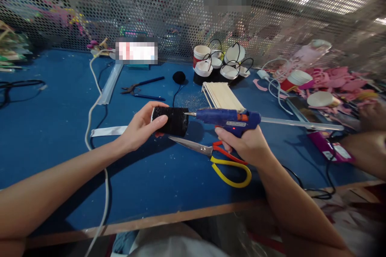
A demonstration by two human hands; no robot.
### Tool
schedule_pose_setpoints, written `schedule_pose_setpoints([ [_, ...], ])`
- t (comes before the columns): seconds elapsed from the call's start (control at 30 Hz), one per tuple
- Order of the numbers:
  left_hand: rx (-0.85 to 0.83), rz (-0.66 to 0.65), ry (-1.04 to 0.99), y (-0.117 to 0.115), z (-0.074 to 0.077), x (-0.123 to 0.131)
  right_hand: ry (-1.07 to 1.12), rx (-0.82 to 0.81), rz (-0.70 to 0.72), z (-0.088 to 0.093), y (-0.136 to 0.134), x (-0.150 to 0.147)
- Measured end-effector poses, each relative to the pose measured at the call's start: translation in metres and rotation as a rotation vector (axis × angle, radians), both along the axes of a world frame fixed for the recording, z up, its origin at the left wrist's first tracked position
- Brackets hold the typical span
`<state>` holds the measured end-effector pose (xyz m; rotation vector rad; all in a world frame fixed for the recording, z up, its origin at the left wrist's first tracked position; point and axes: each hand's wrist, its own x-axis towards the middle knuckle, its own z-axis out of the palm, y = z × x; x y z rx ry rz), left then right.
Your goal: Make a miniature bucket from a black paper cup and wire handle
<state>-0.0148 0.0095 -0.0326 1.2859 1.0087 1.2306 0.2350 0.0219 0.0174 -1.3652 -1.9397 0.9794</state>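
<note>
The black-wrapped cup (178, 123) is gripped by the left hand (146, 125), the glue gun (215, 117) by the right hand (247, 144); glue is apparently being applied, yarn (179, 77) probably to be pressed next.

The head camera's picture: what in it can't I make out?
All in the head view:
- Handle of the glue gun: mostly covered by the right hand.
- Parts of the left hand's fingers: behind the black-wrapped cup.
- Print on the gun's label: too small.
- Another person's arm: cut off by the right edge.

Both hands (144, 125) (247, 143) gripping, bare forearms (78, 170) (291, 190) angled inward
</note>
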Motion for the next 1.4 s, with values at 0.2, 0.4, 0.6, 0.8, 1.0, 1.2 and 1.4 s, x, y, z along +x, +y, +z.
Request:
schedule_pose_setpoints([
  [0.2, 0.063, -0.031, 0.000, 0.000, -0.004, -0.001, -0.014, 0.007, -0.014, -0.006, 0.005, 0.003],
  [0.4, -0.057, -0.044, -0.073, -0.002, 0.001, 0.003, 0.045, -0.004, -0.008, -0.001, -0.001, -0.002],
  [0.6, -0.203, -0.027, -0.131, -0.005, 0.010, 0.008, 0.016, -0.023, -0.037, 0.003, -0.005, -0.004],
  [0.8, -0.240, -0.017, -0.171, -0.005, 0.011, 0.009, -0.111, 0.047, 0.014, -0.002, -0.004, 0.002],
  [1.0, -0.235, -0.002, -0.178, -0.004, 0.011, 0.009, -0.168, 0.113, 0.101, -0.012, 0.000, 0.011],
  [1.2, -0.182, 0.030, -0.146, -0.003, 0.009, 0.007, -0.204, 0.179, 0.064, -0.007, -0.002, 0.011],
  [1.4, -0.157, 0.031, -0.140, -0.003, 0.007, 0.006, -0.195, 0.140, 0.026, -0.008, -0.001, 0.016],
])
